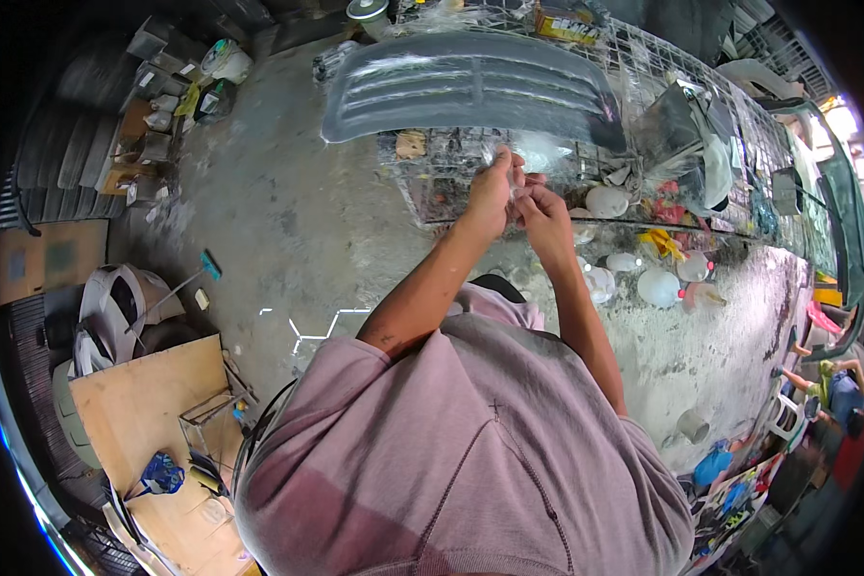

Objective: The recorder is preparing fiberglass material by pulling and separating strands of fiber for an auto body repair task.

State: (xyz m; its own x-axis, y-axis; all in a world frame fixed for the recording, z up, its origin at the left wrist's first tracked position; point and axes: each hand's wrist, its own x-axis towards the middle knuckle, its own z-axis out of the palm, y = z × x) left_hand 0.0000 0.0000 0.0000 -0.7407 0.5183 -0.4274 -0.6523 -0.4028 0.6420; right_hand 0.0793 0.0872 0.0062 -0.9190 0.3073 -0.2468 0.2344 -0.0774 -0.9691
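Observation:
My left hand [492, 192] and my right hand [543, 213] meet above the near edge of a wire-mesh bench [427, 175]. Their fingers are closed around a small, pale or translucent thing [516, 194], too small and partly covered to name. Just beyond my hands, a long grey slatted panel [475, 92] lies across the bench, its surface streaked. A small tan block [411, 144] rests below the panel's left part. Right of my hands sit a white rounded container [606, 201] and some yellow crumpled material [660, 240].
Plastic jugs [659, 288] stand on the floor at right, with a bucket [693, 425] nearer. Another person [840, 389] is at the far right. A plywood board [139, 384], a squeegee broom [211, 264] and clutter [158, 120] are on the left. A grey box [672, 115] sits on the bench.

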